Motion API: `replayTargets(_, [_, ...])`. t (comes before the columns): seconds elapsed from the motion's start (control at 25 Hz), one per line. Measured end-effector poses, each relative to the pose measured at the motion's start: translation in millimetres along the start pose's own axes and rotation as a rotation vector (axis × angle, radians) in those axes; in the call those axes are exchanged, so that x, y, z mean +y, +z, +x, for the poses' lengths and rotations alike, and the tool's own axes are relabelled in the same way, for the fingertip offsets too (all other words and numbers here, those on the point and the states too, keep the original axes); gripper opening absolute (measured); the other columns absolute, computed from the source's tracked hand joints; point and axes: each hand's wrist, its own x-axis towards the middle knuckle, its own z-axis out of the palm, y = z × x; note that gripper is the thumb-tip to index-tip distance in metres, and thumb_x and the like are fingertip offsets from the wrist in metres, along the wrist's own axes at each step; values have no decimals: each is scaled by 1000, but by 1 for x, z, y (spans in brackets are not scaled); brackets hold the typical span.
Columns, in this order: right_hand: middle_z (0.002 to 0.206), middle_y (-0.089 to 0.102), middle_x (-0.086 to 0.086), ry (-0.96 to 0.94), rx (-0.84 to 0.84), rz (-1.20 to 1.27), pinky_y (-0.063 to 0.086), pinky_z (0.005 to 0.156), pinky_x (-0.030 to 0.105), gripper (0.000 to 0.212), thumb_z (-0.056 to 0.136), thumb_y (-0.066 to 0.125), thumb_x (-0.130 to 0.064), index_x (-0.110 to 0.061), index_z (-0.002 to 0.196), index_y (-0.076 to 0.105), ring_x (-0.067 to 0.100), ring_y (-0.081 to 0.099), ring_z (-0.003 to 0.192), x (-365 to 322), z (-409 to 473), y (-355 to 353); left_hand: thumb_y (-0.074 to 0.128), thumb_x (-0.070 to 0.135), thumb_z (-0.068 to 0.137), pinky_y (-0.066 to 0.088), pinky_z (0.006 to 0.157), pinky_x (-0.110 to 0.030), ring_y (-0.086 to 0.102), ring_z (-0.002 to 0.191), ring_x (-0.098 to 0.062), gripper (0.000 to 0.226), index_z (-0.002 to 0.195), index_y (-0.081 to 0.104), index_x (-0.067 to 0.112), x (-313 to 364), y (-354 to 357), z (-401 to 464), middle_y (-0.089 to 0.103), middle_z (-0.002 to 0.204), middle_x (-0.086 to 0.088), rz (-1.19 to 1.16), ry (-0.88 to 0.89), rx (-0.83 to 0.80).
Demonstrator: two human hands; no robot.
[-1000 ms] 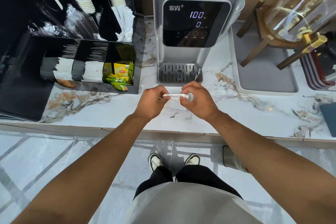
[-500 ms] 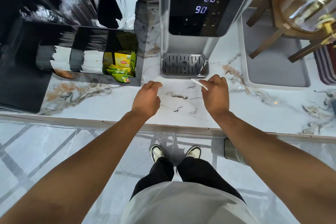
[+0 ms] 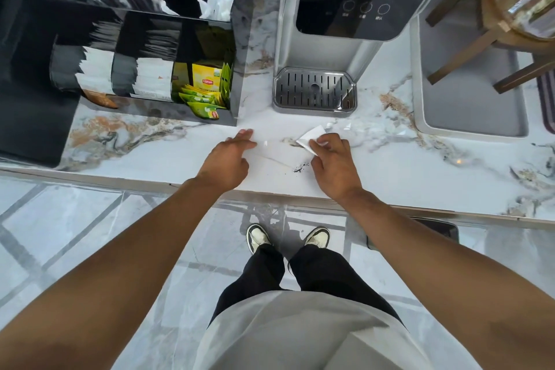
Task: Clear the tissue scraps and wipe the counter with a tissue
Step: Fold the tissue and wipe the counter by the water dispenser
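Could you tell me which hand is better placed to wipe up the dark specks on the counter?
The right hand: it already holds the tissue, and the dark specks lie right beside it. The left hand is empty.

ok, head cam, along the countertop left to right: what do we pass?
Black organizer → Lipton tea bags → left hand → dark crumbs → right hand pinching a white tissue → small tissue scrap → grey tray.
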Motion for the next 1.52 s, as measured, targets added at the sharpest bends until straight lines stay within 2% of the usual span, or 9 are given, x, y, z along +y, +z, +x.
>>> replayTargets(0.28, [126, 49, 11, 35, -57, 18, 36, 101, 26, 42, 89, 52, -2, -7, 131, 58, 31, 42, 110, -11, -11, 2, 50, -1, 87, 25, 120, -37, 31, 144, -27, 54, 139, 53, 18, 2, 5, 1, 28, 159, 7, -20, -50, -25])
replayTargets(0.44, [128, 50, 12, 40, -67, 42, 40, 103, 30, 43, 88, 53, -1, -6, 130, 58, 32, 43, 110, -35, -25, 15, 50, 0, 87, 25, 120, -38, 31, 145, -28, 55, 139, 52, 19, 1, 4, 1, 28, 160, 6, -28, -49, -37])
replayTargets(0.6, [128, 50, 10, 36, -109, 97, 31, 101, 20, 43, 88, 52, -1, -8, 131, 59, 29, 43, 112, -48, -25, 25, 51, 0, 87, 25, 120, -38, 30, 145, -27, 55, 139, 52, 18, 2, 2, 0, 27, 160, 6, -20, -43, -45])
replayTargets(0.72, [128, 50, 9, 87, -122, 180, 29, 103, 16, 42, 90, 50, 1, -9, 129, 60, 25, 45, 116, -40, -19, 16, 50, -2, 87, 22, 121, -38, 26, 147, -27, 56, 140, 51, 17, 1, 2, 0, 26, 160, 5, -46, -42, -56])
replayTargets(0.96, [129, 47, 11, 127, -82, 78, 30, 99, 16, 45, 89, 48, 5, -6, 132, 57, 29, 42, 115, -17, -30, 5, 49, -2, 88, 18, 121, -34, 24, 147, -27, 55, 140, 51, 17, 1, 2, -1, 25, 161, 5, -61, -36, -50])
replayTargets(1.24, [123, 58, 8, -92, -130, 106, 31, 105, 21, 49, 83, 51, 16, -9, 123, 66, 29, 47, 114, -31, 2, 8, 48, -4, 87, 14, 120, -27, 23, 148, -23, 56, 140, 51, 15, 3, 2, -1, 26, 160, 4, -84, -45, -33])
replayTargets(1.4, [118, 64, 7, -261, -229, 88, 37, 104, 27, 43, 85, 52, 16, -9, 114, 72, 28, 51, 112, -27, 6, 1, 49, -2, 87, 17, 121, -30, 23, 148, -26, 57, 141, 50, 18, 3, 3, -1, 25, 161, 7, -91, -70, -38])
replayTargets(1.52, [114, 66, 7, -311, -289, 100, 40, 102, 28, 39, 85, 53, 15, -8, 109, 74, 27, 52, 109, -21, 4, -6, 49, -1, 87, 18, 121, -31, 23, 148, -27, 57, 141, 49, 19, 2, 4, 0, 24, 161, 7, -85, -74, -40])
